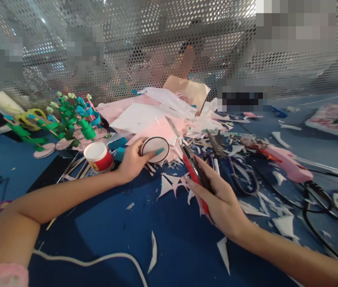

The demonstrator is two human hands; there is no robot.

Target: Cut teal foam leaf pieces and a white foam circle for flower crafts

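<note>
My left hand [134, 161] grips a round white disc with a dark rim [152, 146], thumb lying across its face; whether it is a lid or a cut piece I cannot tell. In my right hand [219, 199] is a red and black utility knife [194, 171], its blade out and pointing up and away to the left. Blade and disc are apart. Just left of my left hand stands a small white and red tub [98, 157]. White and pink scraps [169, 185] lie on the blue table [112, 223] between my hands.
Scissors with blue handles [242, 173] and a pink glue gun [288, 161] with a black cord lie at the right. Green and blue paper plants on pink bases [67, 119] stand at the left. Behind are stacked sheets [139, 117] and a perforated metal screen [145, 44]. A white cable [97, 261] crosses the front.
</note>
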